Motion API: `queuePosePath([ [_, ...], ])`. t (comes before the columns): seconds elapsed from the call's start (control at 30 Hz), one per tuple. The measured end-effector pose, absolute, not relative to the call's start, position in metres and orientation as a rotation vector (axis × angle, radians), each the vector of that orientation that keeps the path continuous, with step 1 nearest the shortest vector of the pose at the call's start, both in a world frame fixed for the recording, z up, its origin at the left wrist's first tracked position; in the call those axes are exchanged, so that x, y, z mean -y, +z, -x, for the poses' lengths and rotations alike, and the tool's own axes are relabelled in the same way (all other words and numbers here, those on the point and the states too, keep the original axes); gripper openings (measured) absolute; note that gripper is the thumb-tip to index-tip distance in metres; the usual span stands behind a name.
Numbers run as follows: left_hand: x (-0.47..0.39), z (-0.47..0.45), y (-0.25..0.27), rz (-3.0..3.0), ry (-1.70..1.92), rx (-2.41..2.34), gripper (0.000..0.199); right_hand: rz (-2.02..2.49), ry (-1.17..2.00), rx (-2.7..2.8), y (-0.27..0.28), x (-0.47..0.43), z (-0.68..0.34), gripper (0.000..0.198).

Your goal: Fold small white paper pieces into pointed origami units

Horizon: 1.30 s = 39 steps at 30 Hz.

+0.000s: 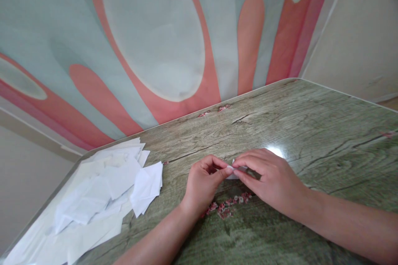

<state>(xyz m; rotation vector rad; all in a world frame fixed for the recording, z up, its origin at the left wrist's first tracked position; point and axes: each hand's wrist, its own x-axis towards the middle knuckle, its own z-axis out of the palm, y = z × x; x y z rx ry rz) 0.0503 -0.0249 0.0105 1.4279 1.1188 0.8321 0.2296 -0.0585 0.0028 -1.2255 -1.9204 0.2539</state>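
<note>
Between my two hands, just above the wood-patterned table point(192, 140), is a small piece of white paper point(231, 176), mostly hidden by fingers. My left hand point(203, 178) pinches its left side with thumb and forefinger. From the right, my right hand point(269, 178) grips the other side with its fingertips pressed together. The paper looks folded or bunched, but its exact shape is covered. Left of my hands lies a small stack of white paper sheets point(147, 186), next to a larger spread pile of white paper point(93, 196).
A printed backdrop point(152, 29) in red and grey-green stands along the table's far edge. Printed pink flowers point(230, 207) decorate the tabletop near my hands. A bright light reflection point(275, 151) shows beyond my right hand. A plain wall point(357, 41) is at the right.
</note>
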Motion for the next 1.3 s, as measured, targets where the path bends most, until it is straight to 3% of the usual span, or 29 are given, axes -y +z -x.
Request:
queuePosePath([
  [1.3,0.0222,-0.0457,0.0144,-1.467,0.747,-1.092,0.013,1.143,0.261,2.009,0.0041,0.0595,-0.2274,0.006],
])
